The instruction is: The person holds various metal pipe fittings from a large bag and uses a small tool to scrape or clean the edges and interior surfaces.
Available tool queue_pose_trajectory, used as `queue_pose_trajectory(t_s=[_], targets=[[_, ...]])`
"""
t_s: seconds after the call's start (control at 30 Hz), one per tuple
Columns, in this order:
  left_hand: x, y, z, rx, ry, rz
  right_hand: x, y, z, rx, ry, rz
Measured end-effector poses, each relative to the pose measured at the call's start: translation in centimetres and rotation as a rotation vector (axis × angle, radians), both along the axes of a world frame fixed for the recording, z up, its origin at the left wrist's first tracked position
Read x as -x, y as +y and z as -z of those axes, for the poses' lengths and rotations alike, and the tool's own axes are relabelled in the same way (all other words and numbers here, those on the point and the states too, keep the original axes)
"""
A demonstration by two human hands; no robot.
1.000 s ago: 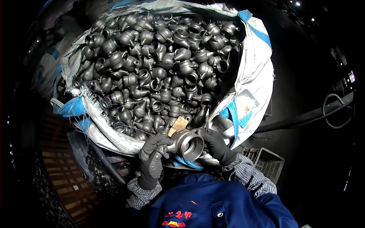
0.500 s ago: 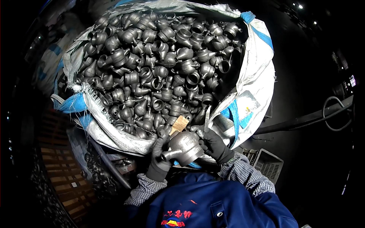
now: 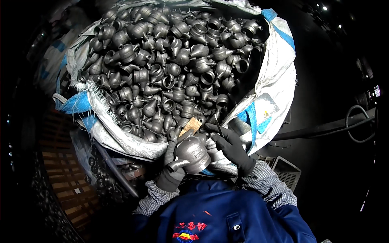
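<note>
A grey cast-metal housing [image 3: 193, 154], round-bodied with a short side spout, is gripped in my gloved left hand [image 3: 172, 156] above the near rim of the sack. Just past its top, at my left fingertips, a flat pale wooden piece [image 3: 190, 126] sticks up; how it is held is hidden. My gloved right hand [image 3: 231, 146] is a little to the right of the housing. Its fingers close around a slim, file-like metal strip [image 3: 219, 126], seen nearly edge-on. Many similar castings [image 3: 174, 69] fill the big white woven sack [image 3: 275, 77] beyond both hands.
Blue straps [image 3: 79, 103] hang on the sack's rim. At the left stands a brown slatted crate [image 3: 67, 178], with a dark pipe [image 3: 115, 172] beside it. A grey plastic basket [image 3: 287, 172] sits low on the right, below a long dark bar [image 3: 316, 131].
My right hand has drawn slightly away from the housing, to the right, and the metal strip has turned edge-on. The housing has shifted a little left and tilted in my left hand.
</note>
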State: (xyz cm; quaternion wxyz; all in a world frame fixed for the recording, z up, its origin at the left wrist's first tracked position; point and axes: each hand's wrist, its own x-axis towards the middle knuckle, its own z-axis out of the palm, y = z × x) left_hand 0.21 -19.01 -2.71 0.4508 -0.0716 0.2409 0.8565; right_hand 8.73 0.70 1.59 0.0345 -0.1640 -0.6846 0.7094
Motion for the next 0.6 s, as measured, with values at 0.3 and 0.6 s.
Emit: queue_pose_trajectory(t_s=[0.3, 0.6], targets=[[0.3, -0.9, -3.8, 0.303, 0.816, 0.206, 0.7, 0.2, -3.3, -0.074, 0.087, -0.36], [2.1, -1.1, -5.6, 0.267, 0.449, 0.06, -0.2, -1.7, 1.2, 0.918, -0.017, 0.03]])
